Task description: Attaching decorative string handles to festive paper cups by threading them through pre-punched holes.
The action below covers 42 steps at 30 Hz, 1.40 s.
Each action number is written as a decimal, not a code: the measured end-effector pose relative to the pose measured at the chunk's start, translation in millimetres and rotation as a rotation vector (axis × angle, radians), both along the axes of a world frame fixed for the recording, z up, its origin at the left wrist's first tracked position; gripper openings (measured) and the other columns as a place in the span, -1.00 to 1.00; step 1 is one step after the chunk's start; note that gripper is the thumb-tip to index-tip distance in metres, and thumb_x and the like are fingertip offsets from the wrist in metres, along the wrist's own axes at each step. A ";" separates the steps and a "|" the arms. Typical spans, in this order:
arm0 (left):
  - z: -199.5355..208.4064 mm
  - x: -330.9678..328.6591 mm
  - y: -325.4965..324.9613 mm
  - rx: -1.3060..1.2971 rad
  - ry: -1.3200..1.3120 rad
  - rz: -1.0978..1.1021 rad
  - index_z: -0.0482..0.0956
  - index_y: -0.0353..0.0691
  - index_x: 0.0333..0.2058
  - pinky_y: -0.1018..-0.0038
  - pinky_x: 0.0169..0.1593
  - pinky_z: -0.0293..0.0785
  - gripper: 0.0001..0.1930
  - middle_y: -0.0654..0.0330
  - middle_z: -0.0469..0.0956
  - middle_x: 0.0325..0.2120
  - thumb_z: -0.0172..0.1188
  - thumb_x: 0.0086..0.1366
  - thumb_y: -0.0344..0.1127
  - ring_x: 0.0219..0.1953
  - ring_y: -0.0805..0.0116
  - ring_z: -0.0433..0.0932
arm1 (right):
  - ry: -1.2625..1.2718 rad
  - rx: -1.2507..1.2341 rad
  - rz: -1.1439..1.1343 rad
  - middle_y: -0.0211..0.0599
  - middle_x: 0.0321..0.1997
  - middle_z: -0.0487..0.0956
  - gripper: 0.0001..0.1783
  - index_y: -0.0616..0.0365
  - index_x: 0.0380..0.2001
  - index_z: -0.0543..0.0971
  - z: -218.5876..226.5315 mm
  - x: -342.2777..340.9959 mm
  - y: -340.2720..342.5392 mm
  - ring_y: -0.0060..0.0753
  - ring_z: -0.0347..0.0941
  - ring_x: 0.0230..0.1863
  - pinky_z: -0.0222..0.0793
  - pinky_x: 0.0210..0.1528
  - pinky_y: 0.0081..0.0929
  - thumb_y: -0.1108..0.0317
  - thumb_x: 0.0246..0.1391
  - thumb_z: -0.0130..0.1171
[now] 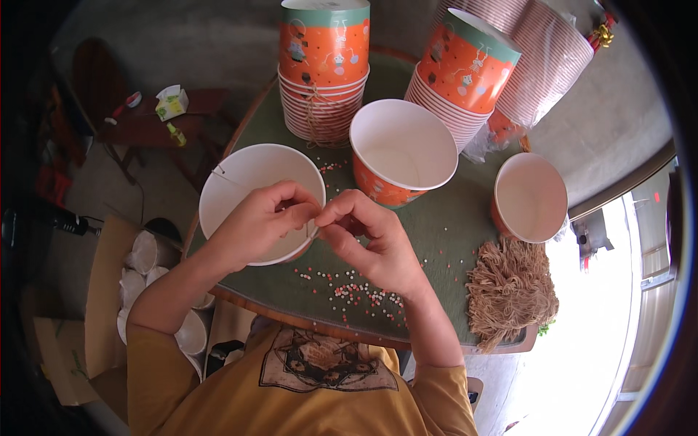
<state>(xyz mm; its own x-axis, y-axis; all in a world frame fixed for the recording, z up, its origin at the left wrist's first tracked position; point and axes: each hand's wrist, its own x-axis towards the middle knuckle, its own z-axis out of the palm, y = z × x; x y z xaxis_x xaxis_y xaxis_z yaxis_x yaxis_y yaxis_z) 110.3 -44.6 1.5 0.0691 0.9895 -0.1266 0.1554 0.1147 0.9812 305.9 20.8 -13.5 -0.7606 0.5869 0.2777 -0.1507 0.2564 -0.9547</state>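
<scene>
By the left edge of the surface (465, 203), my left hand (273, 220) and right hand (374, 243) narrowly pinch what looks like thin cord (231, 176) at the white-lined bucket (258, 167)'s right rim, apparently fastening it, which likely calls next for pulling it snug.

PLACE: looks like a small craft workshop in a home-like room | 12 o'clock: stacked orange paper buckets (323, 62) on a green-topped table (451, 200) | 2 o'clock: plain grey wall (625, 138) | 4 o'clock: bundle of brown strands (511, 289), bright opening (585, 320) beyond | 8 o'clock: carton (107, 305) packed with pale cups (142, 251) | 10 o'clock: dark-red wooden furniture (209, 103) carrying tissue box (172, 104)
</scene>
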 end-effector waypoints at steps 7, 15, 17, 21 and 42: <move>-13.3 -15.1 -0.3 -0.103 -0.226 0.074 0.51 -0.26 -0.20 0.62 -0.24 0.32 -0.80 0.35 0.47 -0.36 0.06 0.40 -0.24 -0.34 0.59 0.38 | 0.005 0.108 -0.123 -0.42 -0.41 0.48 -0.82 0.22 -0.23 0.49 -16.0 5.9 -0.3 -0.69 0.34 -0.51 0.30 -0.46 -0.65 0.61 0.07 0.05; -7.0 -15.7 -2.3 -0.134 -0.304 0.087 0.49 -0.22 -0.22 0.62 -0.29 0.33 -0.82 0.32 0.48 -0.34 0.05 0.41 -0.23 -0.35 0.58 0.42 | -0.131 0.120 -0.135 -0.40 -0.32 0.52 -0.87 0.26 -0.26 0.48 -13.8 11.7 -1.6 -0.67 0.46 -0.35 0.40 -0.26 -0.64 0.63 0.12 0.03; -6.8 -16.0 -1.4 -0.129 -0.287 0.073 0.49 -0.23 -0.22 0.62 -0.29 0.34 -0.83 0.31 0.48 -0.35 0.05 0.41 -0.25 -0.37 0.58 0.41 | -0.079 0.148 -0.136 -0.41 -0.37 0.49 -0.81 0.22 -0.23 0.50 -12.5 10.6 -3.9 -0.67 0.36 -0.50 0.31 -0.47 -0.64 0.63 0.06 0.06; -7.8 -6.2 -1.7 -0.006 -0.210 0.044 0.47 -0.26 -0.22 0.62 -0.30 0.37 -0.88 0.31 0.47 -0.39 0.07 0.40 -0.34 -0.43 0.59 0.40 | -0.084 0.154 -0.082 -0.43 -0.32 0.52 -0.82 0.24 -0.25 0.50 6.9 4.5 -9.8 -0.71 0.44 -0.40 0.37 -0.34 -0.67 0.65 0.04 0.09; -0.6 7.2 -9.9 0.121 0.065 0.006 0.51 -0.36 -0.20 0.56 -0.09 0.44 -0.84 0.27 0.57 -0.31 0.10 0.38 -0.36 -0.23 0.55 0.50 | 0.065 -0.271 0.033 -0.54 -0.29 0.42 -0.91 0.20 -0.18 0.41 3.7 -10.4 19.0 -0.80 0.31 -0.29 0.29 -0.24 -0.70 0.52 0.26 -0.03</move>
<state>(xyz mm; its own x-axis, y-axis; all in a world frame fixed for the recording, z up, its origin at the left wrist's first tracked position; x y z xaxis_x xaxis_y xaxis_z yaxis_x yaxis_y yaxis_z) 117.5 -54.5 0.9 0.0589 0.9982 -0.0104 0.2184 -0.0027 0.9758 295.5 39.8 -9.7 -0.7659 0.6219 0.1632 -0.2182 -0.0126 -0.9758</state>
